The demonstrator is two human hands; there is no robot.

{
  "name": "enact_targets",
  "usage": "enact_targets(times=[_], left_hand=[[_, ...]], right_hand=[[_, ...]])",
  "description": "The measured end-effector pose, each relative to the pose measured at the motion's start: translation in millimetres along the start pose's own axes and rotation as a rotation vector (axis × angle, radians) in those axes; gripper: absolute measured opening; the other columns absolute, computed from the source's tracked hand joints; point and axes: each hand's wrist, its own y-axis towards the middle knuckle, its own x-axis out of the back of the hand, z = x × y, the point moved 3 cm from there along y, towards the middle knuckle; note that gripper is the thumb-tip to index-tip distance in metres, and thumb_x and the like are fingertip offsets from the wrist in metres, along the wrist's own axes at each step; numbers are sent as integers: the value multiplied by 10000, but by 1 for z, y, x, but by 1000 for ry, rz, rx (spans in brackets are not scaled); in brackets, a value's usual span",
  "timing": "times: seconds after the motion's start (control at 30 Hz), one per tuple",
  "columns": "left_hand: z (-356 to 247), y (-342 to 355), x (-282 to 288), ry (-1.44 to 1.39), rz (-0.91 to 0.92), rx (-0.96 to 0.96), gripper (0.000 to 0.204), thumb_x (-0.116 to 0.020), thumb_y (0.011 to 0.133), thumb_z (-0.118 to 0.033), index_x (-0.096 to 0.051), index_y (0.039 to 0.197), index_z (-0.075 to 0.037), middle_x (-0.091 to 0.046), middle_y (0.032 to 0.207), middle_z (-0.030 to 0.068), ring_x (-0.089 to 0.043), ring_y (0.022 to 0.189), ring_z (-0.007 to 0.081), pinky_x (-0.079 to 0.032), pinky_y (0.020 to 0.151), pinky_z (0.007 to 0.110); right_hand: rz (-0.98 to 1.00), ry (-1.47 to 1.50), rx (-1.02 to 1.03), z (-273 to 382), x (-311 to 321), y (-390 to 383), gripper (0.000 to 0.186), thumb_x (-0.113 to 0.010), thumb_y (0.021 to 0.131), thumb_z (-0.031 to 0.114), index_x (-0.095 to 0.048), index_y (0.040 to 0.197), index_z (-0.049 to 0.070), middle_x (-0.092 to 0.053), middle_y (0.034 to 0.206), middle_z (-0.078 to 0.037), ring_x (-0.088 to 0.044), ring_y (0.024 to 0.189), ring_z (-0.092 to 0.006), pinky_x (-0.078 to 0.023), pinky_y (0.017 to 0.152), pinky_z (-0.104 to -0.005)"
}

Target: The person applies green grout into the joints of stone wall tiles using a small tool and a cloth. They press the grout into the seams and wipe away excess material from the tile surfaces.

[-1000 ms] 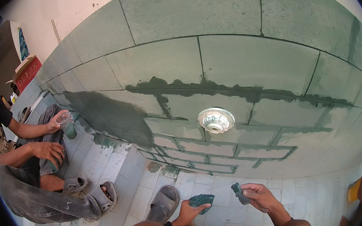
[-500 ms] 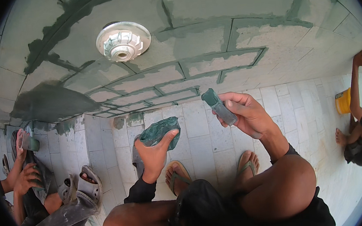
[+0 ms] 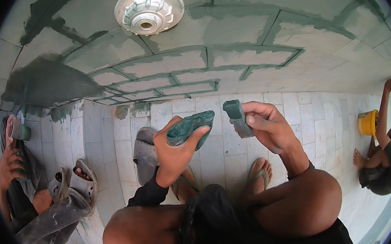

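Note:
My left hand [image 3: 173, 154] is closed around a soft, crumpled pouch of dark green paste [image 3: 191, 128], its opening tilted up. Between the thumb and fingers of my right hand [image 3: 271, 129] is a small grey scraper [image 3: 241, 126], upright, with green paste coating its top end. A narrow gap separates scraper and pouch. Beyond them rises a tiled wall [image 3: 238, 28], its joints smeared with wet-looking green paste. Pale, uncoated patches show within many tiles.
A white round plastic fitting [image 3: 147, 11] sticks out from the wall. At left, a co-worker's hand [image 3: 6, 163] is beside a green-smeared cup [image 3: 23, 133]. Another person [image 3: 388, 164] crouches at right by a yellow bucket [image 3: 368, 123]. A grey clog [image 3: 146, 155] lies near my left foot.
My left hand has brought the pouch up and right, closer to the scraper. The scraper has turned slightly in my right hand. The view has shifted, with the wall fitting now higher.

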Motion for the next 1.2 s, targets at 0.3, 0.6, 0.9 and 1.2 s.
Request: enact_targets(times=[0.3,0.6,0.9,1.2], left_hand=[[6,-1,-6,11,13,-94,194,-904,821,-82,-754,851,37,-609,671,53,-519,612,118,-420,559,304],[1,-2,-7,96,10,-118,234,-920,785,-62,-715,791,50,-610,660,91,-524,575,155,-428,548,309],[6,-4,-8,86,1,-70,220,-915,795,-73,-731,823,44,-650,690,104,-559,600,173,-447,567,319],[8,-6,-16,92,28,-71,207,-889,843,-128,-754,860,27,-631,672,90,-569,589,166,-446,564,322]], right_hand=[[45,-221,52,7,-18,3,285,-739,967,2,-724,1248,-39,-728,1127,-83,-647,980,-111,-529,832,-265],[7,-302,63,9,-9,-3,242,-740,939,-41,-773,1178,-19,-729,1104,-79,-637,907,-90,-505,737,-241],[-4,-366,57,11,-1,-5,237,-725,901,-78,-788,1121,-16,-734,1035,-70,-622,842,-89,-496,713,-234],[-144,-184,133,-2,-10,6,297,-756,952,0,-692,1236,-56,-725,1003,-90,-667,837,-119,-543,709,-268]])
